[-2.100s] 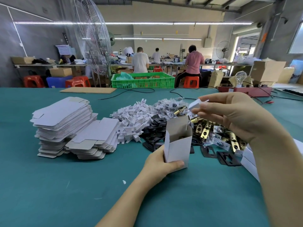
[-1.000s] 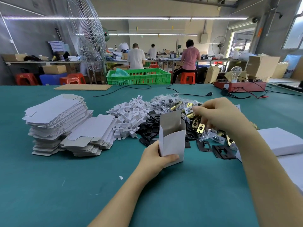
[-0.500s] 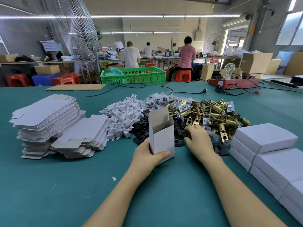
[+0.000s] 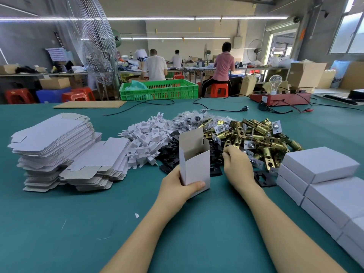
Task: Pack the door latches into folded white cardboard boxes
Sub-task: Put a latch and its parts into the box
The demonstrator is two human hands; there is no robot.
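At table centre: one white cardboard box (image 4: pixel 195 164), upright, top flaps open; contents barely visible. Left hand (image 4: pixel 178 187) grips its lower part, thumb across the front. Right hand (image 4: pixel 237 166) rests at the near edge of the brass door latches (image 4: pixel 256 138), fingers curled down into the pile; whether they pinch anything cannot be told. Closed white boxes (image 4: pixel 323 174) stacked right; flat box blanks (image 4: pixel 57 146) left. Bare green tabletop (image 4: pixel 69 233) lies nearest.
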